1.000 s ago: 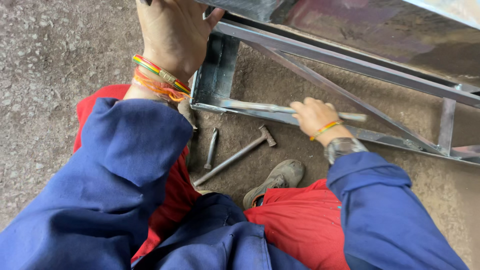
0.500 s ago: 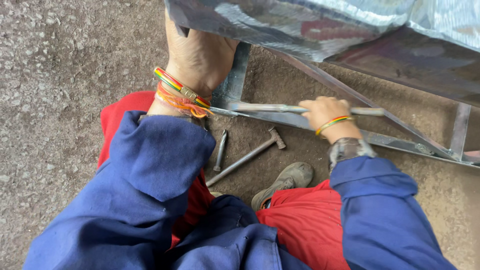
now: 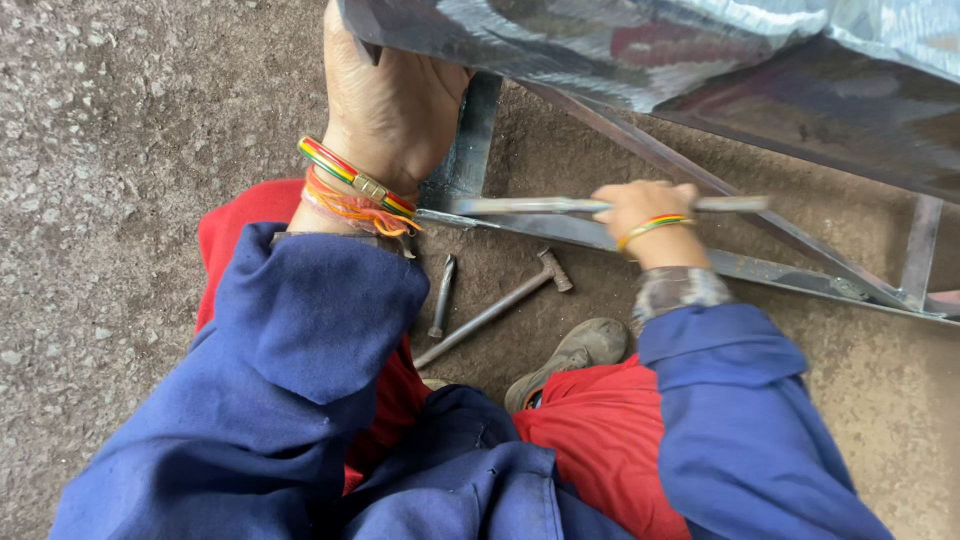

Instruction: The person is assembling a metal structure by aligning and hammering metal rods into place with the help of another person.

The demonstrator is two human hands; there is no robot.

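1. The left hand grips the lower edge of a shiny, crinkled metal sheet, fingers hooked under it and hidden.
2. The right hand is clenched around a thin grey metal rod, held level just above the frame.
3. One dull angle-iron frame lies on the gritty concrete floor.
4. One hammer and one short chisel lie near the frame's edge.

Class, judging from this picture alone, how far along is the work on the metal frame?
Done: the metal frame looks assembled. In hand: the left hand grips the metal sheet while the right hand holds a flat metal bar against the frame. Left: the hammer and chisel lie unused on the ground.
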